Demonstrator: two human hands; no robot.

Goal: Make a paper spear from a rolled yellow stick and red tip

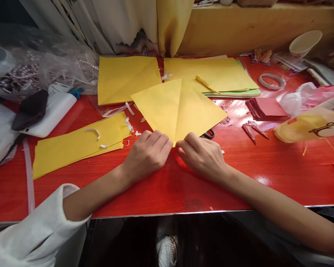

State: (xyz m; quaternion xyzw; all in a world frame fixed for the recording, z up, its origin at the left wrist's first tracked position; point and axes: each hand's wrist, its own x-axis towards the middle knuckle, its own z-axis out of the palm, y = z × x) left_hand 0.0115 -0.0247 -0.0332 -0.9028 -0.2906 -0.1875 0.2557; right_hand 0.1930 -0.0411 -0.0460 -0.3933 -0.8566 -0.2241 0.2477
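Observation:
A sheet of yellow paper (180, 109) with a crease down its middle lies turned cornerwise in front of me. My left hand (149, 152) pinches its near corner from the left, fingers curled. From the right, my right hand (202, 152) grips the same corner, the two hands almost touching. The fingertips are mostly hidden under the knuckles. Part of a black scissors handle (208, 134) shows beside my right hand, under the sheet's edge. Left of my left hand lies a stack of yellow paper strips (78, 144) with white scraps on it.
On the red table (144, 196) are yellow sheets (128, 79) and another paper stack (225, 70) with a yellow pen-like tool (207, 84). To the right are a tape roll (272, 81), red paper squares (267, 107), folded pieces (254, 131) and a yellowish bottle (303, 124). Plastic bags (44, 63) crowd the left.

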